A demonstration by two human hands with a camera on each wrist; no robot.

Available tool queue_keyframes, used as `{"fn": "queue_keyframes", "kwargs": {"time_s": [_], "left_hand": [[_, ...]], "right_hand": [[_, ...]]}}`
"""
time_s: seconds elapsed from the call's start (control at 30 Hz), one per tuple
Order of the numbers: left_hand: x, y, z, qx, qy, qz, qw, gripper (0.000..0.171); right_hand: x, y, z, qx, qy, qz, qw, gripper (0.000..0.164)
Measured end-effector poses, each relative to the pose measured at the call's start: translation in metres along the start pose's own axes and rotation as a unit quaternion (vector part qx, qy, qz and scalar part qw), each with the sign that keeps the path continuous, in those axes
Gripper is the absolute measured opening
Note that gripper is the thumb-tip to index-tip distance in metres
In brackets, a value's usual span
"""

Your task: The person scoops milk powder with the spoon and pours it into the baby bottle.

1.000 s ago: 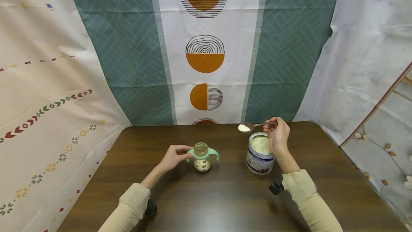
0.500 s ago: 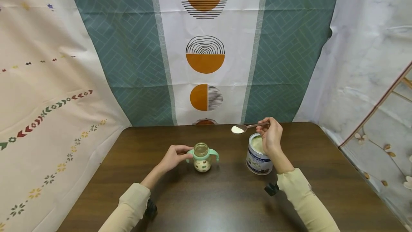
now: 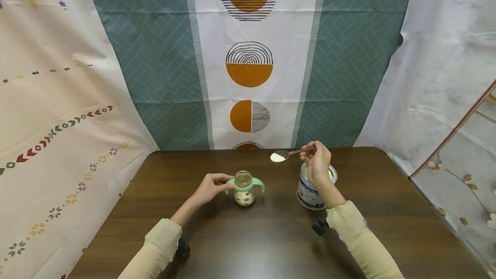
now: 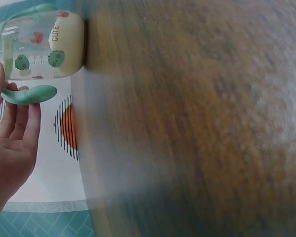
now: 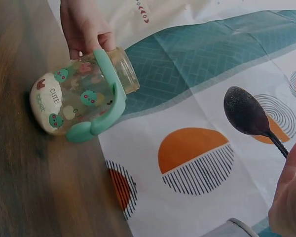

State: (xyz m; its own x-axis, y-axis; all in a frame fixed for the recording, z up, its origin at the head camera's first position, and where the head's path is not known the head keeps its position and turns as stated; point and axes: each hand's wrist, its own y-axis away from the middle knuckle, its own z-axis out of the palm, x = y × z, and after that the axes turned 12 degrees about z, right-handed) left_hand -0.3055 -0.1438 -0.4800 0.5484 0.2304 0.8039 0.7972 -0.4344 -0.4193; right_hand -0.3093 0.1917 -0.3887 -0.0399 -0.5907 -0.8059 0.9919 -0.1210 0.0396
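A clear baby bottle (image 3: 244, 195) with green side handles stands uncapped on the table, pale powder in its bottom. My left hand (image 3: 209, 190) grips its left handle (image 4: 35, 94), thumb on one side and fingers on the other. My right hand (image 3: 319, 163) pinches the handle of a spoon (image 3: 284, 154) whose bowl carries a heap of white powder. In the right wrist view the spoon's dark underside (image 5: 244, 111) shows. The spoon is in the air between bottle and tin, above table height. Below my right hand stands an open tin (image 3: 308, 193), its mouth partly hidden by the hand.
The dark wooden table (image 3: 248, 240) reaches back to a patterned cloth (image 3: 249, 119) hung behind it. Pale printed cloths (image 3: 69, 141) hang along the left side, and a marbled one (image 3: 445, 111) along the right.
My right hand has moved left with the loaded spoon, from beside the tin's mouth to partly in front of it. My left hand and the bottle stay in place.
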Motion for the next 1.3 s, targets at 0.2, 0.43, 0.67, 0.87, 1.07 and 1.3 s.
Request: {"fn": "queue_keyframes", "kwargs": {"time_s": [0.2,0.43,0.67,0.87,1.07,1.3], "left_hand": [[-0.001,0.000,0.000,-0.005,0.000,0.007,1.0000,0.031],[0.000,0.002,-0.001,-0.002,-0.007,0.000,1.0000,0.031],[0.001,0.002,0.000,-0.008,-0.005,0.008,0.9999,0.030],[0.029,-0.001,-0.004,-0.015,-0.006,0.006,0.9998,0.030],[0.026,-0.003,-0.004,-0.011,-0.004,0.011,0.9999,0.031],[0.001,-0.001,-0.001,-0.007,-0.010,0.004,0.9999,0.032]], "right_hand": [[0.007,0.000,0.003,0.001,0.019,0.002,1.000,0.034],[0.015,0.002,0.007,-0.016,0.041,0.009,0.999,0.033],[0.023,0.004,0.009,-0.030,0.054,0.002,0.998,0.031],[0.027,0.003,0.014,-0.046,0.046,-0.005,0.998,0.031],[0.029,0.003,0.021,-0.032,0.047,0.026,0.998,0.030],[0.037,0.004,0.021,-0.038,0.055,0.027,0.997,0.030]]}}
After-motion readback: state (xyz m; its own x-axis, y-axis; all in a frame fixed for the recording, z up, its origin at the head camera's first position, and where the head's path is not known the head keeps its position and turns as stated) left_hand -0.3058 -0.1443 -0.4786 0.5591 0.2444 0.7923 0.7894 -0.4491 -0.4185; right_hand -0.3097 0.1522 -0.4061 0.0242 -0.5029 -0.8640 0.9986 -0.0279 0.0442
